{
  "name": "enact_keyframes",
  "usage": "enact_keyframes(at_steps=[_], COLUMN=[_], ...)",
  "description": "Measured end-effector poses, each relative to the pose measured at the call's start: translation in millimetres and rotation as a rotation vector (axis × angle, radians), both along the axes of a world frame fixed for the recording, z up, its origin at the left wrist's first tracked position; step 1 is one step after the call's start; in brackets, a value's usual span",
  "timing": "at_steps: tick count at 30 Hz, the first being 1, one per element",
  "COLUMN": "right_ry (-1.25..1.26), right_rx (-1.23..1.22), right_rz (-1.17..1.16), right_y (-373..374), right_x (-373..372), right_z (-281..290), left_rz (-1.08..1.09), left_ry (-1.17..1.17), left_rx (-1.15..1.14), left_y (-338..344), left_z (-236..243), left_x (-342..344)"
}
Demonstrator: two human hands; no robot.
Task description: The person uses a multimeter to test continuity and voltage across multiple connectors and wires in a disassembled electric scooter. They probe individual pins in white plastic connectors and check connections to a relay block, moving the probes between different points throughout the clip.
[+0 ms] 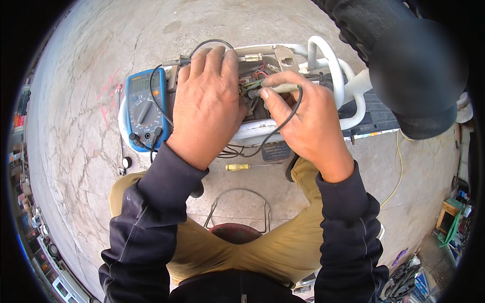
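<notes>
My right hand [308, 111] pinches a pale test probe [286, 88] between thumb and fingers. Its tip points into a bundle of coloured wires [260, 74] in the open body of a white tube-framed vehicle [255, 130]. A black lead [283, 124] loops down from the probe. Over the left part of this opening is my left hand [207, 96], its fingers bent together; whatever lies beneath them is hidden. Left of it, a blue multimeter [146, 108] rests on the vehicle, leads plugged in. A pale connector [251, 58] shows beyond the left fingertips.
A yellow-handled screwdriver [237, 167] lies on the concrete floor below the frame, near a black pedal [276, 151]. White bent tubes [336, 76] rise at the right. A large dark rounded shape [419, 76] fills the upper right. A yellow cord [400, 166] runs along the floor.
</notes>
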State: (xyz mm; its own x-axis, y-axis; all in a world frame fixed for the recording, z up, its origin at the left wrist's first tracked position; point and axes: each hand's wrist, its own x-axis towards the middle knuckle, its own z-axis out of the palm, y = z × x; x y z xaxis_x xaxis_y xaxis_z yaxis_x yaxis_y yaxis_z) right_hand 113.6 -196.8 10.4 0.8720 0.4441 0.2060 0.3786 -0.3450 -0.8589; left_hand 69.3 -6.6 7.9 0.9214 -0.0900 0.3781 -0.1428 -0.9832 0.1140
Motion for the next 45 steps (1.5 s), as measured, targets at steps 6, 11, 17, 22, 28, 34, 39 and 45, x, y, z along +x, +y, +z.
enact_keyframes(at_steps=[6, 11, 17, 22, 28, 34, 39, 45], right_ry=[0.051, -0.082, -0.144, 0.0, -0.023, -0.046, 0.037, 0.01], right_rx=[-0.088, -0.07, -0.03, 0.087, 0.135, 0.096, 0.1, 0.13], right_rz=[0.012, -0.085, -0.091, -0.131, -0.122, -0.123, -0.114, -0.1], right_y=[1.6, 11.4, 13.0, 8.1, 8.7, 6.4, 6.8, 8.3], right_x=[-5.1, -8.8, -9.3, -8.2, -10.1, -10.1, -11.4, -9.6], right_z=[0.8, -6.7, -14.1, -14.7, -17.8, -11.5, -8.2, -11.8], left_rz=[0.002, 0.015, -0.029, -0.055, -0.05, -0.056, -0.06, -0.057], left_ry=[0.05, 0.037, 0.03, 0.019, 0.029, 0.022, 0.026, 0.036], left_rx=[-0.05, -0.044, -0.14, -0.192, -0.171, -0.171, -0.172, -0.173], left_y=[0.0, -0.8, 1.2, 1.0, 1.1, 2.1, 2.4, 2.1], left_z=[-1.5, -0.8, -2.5, -4.4, -2.4, -4.1, -3.8, -3.2], left_x=[1.0, 0.6, -0.3, 0.7, -0.1, -0.7, -0.4, -0.7])
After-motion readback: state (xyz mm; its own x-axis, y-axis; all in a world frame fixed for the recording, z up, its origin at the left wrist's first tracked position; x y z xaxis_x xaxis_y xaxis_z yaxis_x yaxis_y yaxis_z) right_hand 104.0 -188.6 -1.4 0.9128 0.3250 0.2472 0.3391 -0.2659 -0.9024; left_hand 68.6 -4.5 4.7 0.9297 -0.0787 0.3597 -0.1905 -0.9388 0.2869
